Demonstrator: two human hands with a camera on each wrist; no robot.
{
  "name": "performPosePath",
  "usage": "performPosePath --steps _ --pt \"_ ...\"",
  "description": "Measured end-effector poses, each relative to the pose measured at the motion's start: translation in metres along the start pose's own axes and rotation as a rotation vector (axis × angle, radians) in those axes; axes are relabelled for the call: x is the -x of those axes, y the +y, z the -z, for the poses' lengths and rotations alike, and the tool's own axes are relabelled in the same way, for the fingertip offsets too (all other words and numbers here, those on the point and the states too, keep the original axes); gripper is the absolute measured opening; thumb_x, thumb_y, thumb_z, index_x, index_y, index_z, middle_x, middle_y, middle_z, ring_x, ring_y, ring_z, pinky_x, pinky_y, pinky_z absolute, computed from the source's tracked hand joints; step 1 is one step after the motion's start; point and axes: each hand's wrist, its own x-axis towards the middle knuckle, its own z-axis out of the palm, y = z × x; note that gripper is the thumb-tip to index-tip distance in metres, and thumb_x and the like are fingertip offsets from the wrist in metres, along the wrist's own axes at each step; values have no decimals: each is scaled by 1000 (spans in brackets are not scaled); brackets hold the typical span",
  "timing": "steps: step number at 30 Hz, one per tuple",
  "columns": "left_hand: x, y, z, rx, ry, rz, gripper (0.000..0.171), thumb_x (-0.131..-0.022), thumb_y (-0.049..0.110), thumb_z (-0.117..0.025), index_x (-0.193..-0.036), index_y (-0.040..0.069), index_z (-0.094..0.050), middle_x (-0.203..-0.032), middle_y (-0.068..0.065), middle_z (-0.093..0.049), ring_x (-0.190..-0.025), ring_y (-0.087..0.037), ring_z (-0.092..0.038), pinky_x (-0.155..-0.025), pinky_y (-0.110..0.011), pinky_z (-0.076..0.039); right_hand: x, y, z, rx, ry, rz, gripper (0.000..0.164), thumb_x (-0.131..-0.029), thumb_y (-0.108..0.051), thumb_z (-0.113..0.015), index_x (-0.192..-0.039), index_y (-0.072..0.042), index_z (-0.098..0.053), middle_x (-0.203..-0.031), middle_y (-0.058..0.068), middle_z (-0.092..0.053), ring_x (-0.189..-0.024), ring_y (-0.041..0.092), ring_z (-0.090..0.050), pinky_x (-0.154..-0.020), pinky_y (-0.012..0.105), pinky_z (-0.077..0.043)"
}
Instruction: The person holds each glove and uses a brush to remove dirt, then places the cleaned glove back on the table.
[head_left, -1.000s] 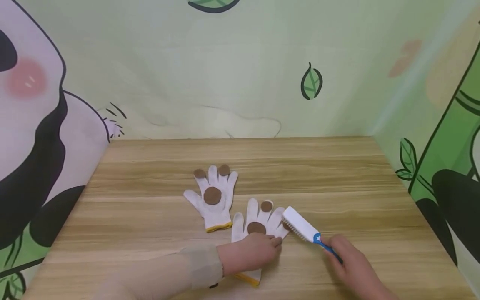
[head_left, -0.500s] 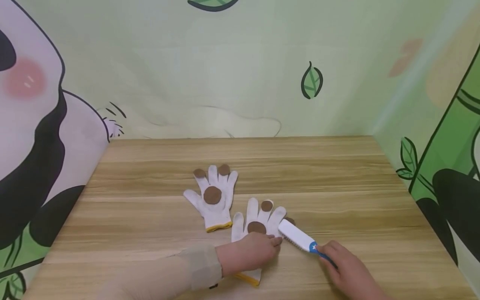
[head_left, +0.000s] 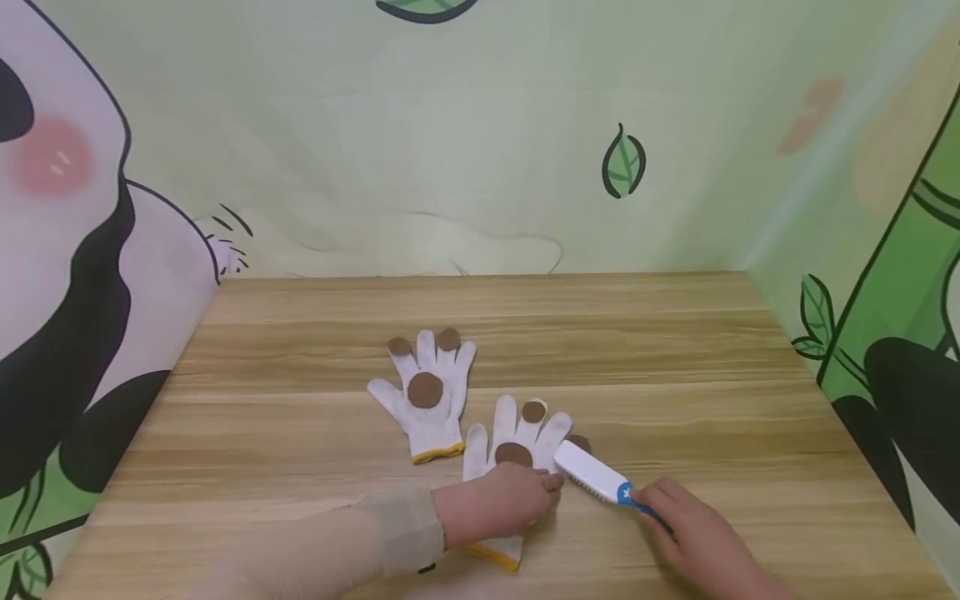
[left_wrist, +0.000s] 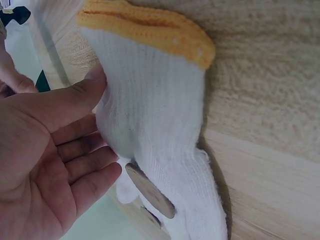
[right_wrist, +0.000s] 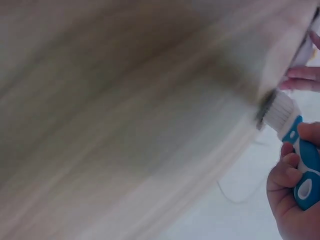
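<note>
A white knit glove [head_left: 555, 437] with a yellow cuff and brown round patches lies palm up on the wooden table. My left hand [head_left: 498, 504] rests across its palm; in the left wrist view the thumb and fingertips hold the glove's side edge near the cuff. My right hand [head_left: 697, 533] grips the blue handle of a white brush [head_left: 588, 471], its bristles facing down over the glove's little-finger side. From the right wrist view, the bristles meet a dark patch beside the left fingers. Part of the glove's palm is hidden under my left hand.
A second white glove [head_left: 438, 433] with brown patches and a yellow cuff lies farther back, to the left. The wooden table [head_left: 300, 350] ends at a wall [head_left: 337, 150] printed with pandas, bamboo and leaves.
The brush has moved down and left, from the brown patch at the little finger's tip toward the finger's base, then slightly farther. My left hand and both gloves stay in place.
</note>
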Motion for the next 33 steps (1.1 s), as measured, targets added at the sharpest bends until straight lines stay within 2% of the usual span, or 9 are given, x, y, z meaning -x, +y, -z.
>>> performPosePath --steps 4,10,14,19,22,25,28,31,33 --pt "0 0 0 1 -4 1 49 -92 36 -75 -139 27 -62 -152 17 -53 -132 2 -58 -79 -15 -59 -3 -1 2 10 1 -37 32 -78 -1 -82 -104 -14 -71 -88 -14 -58 -76 -8 -44 -62 21 -47" --pt "-1 0 -1 -15 2 2 47 -90 38 -76 -134 29 -65 -150 18 -55 -129 3 -59 -73 -14 -58 -9 3 8 27 57 -46 37 -74 4 -82 -106 -11 -72 -90 -9 -63 -77 -1 -54 -64 26 -51" --pt "-1 0 -1 -12 -13 0 53 -88 40 -78 -137 28 -63 -151 18 -53 -131 3 -58 -76 -14 -58 -8 2 8 36 -12 -8 35 -75 2 -83 -104 -15 -71 -90 -12 -60 -77 -4 -49 -63 23 -49" --pt "-1 -1 0 -6 -10 5 53 -86 40 -80 -136 29 -64 -150 19 -54 -128 3 -59 -72 -14 -57 -8 1 10 54 -118 -84 29 -81 0 -79 -106 -15 -72 -90 -11 -59 -75 -4 -47 -63 23 -50" --pt "-1 -1 -1 -15 18 4 49 -85 40 -81 -131 30 -66 -145 20 -57 -122 3 -62 -68 -14 -56 -9 5 13 72 -78 -144 30 -81 2 -78 -107 -12 -74 -89 -8 -62 -74 -1 -51 -63 25 -50" --pt "0 -2 -2 -17 35 -1 48 -84 41 -82 -128 30 -67 -143 20 -58 -118 3 -62 -66 -14 -56 -10 8 13 84 1 -110 33 -77 3 -81 -105 -11 -74 -88 -7 -62 -75 1 -54 -62 26 -51" --pt "1 -2 -2 -12 34 -3 50 -83 41 -83 -129 29 -67 -144 19 -58 -119 3 -62 -68 -14 -56 -11 7 11 78 20 -34 34 -74 2 -84 -102 -14 -72 -88 -10 -60 -75 0 -52 -62 24 -50" --pt "1 -2 -2 -6 30 -5 53 -83 41 -83 -131 29 -66 -147 18 -57 -123 3 -61 -72 -14 -57 -10 3 9 58 -56 10 32 -77 -1 -82 -102 -16 -70 -88 -13 -56 -74 -4 -45 -61 22 -47" --pt "1 -2 -2 3 33 -5 54 -83 40 -83 -132 29 -65 -148 18 -56 -125 3 -60 -74 -14 -57 -9 0 10 53 -126 -24 28 -81 -3 -80 -104 -16 -70 -88 -13 -54 -74 -5 -42 -62 21 -46"
